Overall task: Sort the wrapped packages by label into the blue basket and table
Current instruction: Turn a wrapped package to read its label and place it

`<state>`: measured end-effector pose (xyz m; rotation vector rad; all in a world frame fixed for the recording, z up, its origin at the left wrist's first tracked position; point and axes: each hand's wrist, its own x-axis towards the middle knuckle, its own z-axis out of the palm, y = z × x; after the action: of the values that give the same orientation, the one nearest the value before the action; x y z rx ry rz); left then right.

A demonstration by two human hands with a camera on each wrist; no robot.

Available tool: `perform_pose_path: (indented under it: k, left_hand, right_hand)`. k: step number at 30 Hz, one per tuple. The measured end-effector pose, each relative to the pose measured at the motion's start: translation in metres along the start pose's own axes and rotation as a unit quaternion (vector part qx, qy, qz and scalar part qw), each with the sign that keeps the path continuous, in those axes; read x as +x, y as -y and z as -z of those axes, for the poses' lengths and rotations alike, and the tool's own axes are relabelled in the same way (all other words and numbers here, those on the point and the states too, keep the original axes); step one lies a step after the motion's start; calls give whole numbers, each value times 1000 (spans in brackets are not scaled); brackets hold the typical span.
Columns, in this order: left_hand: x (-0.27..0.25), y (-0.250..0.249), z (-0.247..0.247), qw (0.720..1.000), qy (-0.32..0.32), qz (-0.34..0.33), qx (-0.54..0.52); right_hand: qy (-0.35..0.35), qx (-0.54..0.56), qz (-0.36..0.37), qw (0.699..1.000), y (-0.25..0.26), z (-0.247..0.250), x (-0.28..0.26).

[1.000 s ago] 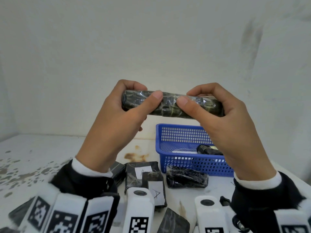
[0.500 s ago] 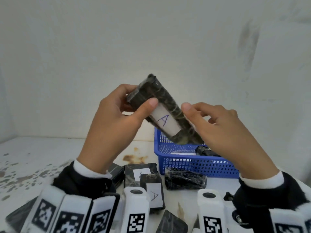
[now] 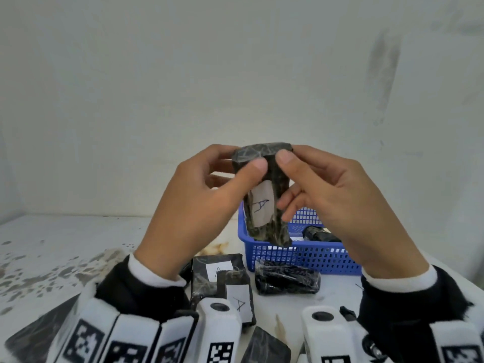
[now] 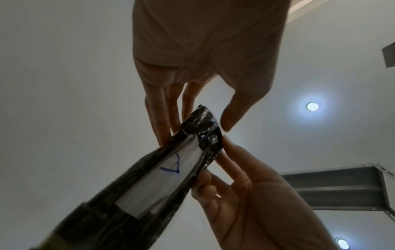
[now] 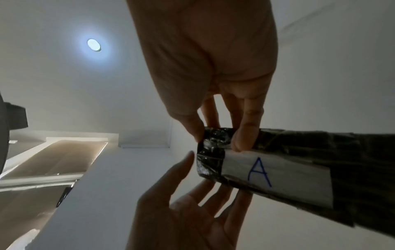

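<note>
A dark wrapped package [image 3: 262, 208] hangs upright in front of me above the blue basket [image 3: 301, 254]. Its white label marked "A" faces me. My right hand [image 3: 288, 158] pinches the package's top end between thumb and fingers, as the right wrist view shows on the package [image 5: 278, 169]. My left hand [image 3: 245, 161] has straight fingers against the back of the same end. Its thumb [image 4: 227, 120] sits just off the front of the package [image 4: 171, 169]. One dark package [image 3: 320, 234] lies inside the basket.
On the white table [image 3: 78, 244] below my hands lie two flat packages labelled "A" [image 3: 217, 271] [image 3: 239, 301] and a dark roll [image 3: 288, 280] in front of the basket. More dark packages [image 3: 264, 347] lie at the near edge. A white wall stands close behind.
The package turned from lying level between both hands to hanging upright, bringing its "A" label round to face me. Both hands shifted to its top end, and my right hand took hold.
</note>
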<state>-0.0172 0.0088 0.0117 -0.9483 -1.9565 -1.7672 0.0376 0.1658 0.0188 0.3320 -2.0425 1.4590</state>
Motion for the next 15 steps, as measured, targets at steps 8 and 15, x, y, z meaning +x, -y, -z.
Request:
perform_pose_path:
  k: [8, 15]
  left_hand:
    - [-2, -5, 0, 999, -8, 10, -52]
    - [-4, -8, 3, 996, 12, 50, -77]
  right_hand:
    - [-8, 50, -4, 999, -1, -3, 1]
    - [-9, 31, 10, 999, -4, -8, 1]
